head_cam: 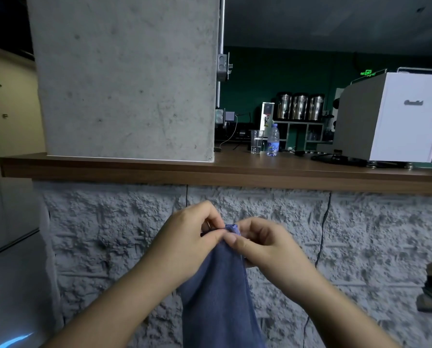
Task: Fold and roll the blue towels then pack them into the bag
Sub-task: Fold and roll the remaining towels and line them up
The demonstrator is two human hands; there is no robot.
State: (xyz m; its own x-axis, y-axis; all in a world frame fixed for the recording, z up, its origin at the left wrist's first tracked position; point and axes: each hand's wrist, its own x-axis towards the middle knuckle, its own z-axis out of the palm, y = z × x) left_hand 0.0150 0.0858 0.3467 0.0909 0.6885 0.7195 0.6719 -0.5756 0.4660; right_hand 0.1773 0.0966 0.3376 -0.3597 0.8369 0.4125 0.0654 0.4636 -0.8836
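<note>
Legible text: none. White machine, on desk: raised logo, unreadable. Bottle: blue label, blurred. Green signs on far wall: illegible.

Head-worn view, forward-down, close over hands

The hanging blue terry towel runs off the bottom edge; the white machine's grey logo is unreadable.

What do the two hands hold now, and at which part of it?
Both the left hand and right hand pinch the blue towel at its top edge; the rest hangs down.
</note>
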